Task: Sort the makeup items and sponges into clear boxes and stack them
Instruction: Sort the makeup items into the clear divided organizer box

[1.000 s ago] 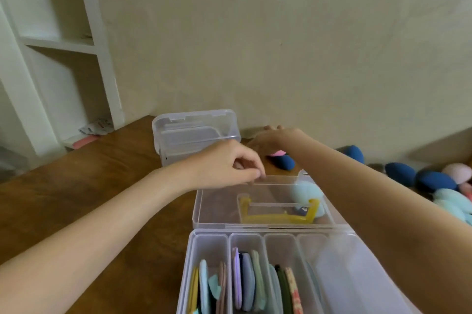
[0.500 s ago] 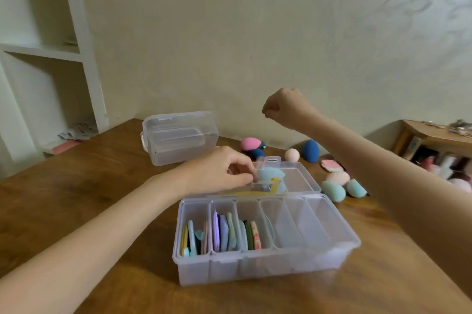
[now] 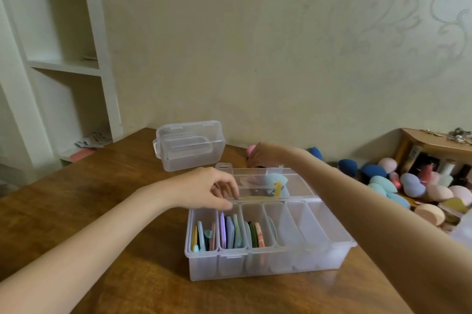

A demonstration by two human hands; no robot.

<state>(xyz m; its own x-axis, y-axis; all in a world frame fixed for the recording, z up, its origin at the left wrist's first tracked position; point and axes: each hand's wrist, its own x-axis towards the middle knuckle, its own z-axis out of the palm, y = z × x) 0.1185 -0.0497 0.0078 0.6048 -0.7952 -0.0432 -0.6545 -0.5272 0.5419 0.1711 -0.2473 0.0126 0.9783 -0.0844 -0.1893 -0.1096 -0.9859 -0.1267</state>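
A clear divided box (image 3: 268, 262) stands on the wooden table (image 3: 102, 186). Flat colourful pads (image 3: 229, 232) stand on edge in its three left compartments; the right compartments look empty. Its clear lid (image 3: 298, 183) lies open behind it, with a yellow handle (image 3: 278, 188) and a light blue sponge (image 3: 274, 182) showing through. My left hand (image 3: 212, 191) pinches the lid's near edge by the hinge. At the lid's far edge my right hand (image 3: 258, 156) hovers with curled fingers; what it holds, if anything, is hidden. A pink sponge (image 3: 250, 148) lies just behind it.
A smaller closed clear box (image 3: 190, 145) stands at the back near the wall. Several loose sponges (image 3: 411, 186) in blue, pink, teal and peach lie at the right, beside a low wooden shelf (image 3: 434, 145) with bottles. White shelving (image 3: 63, 68) stands at the left.
My right hand went from the pink sponge up into the air as a fist, then came down to the lid's far edge. My left hand stayed on the lid. The camera pulled back.
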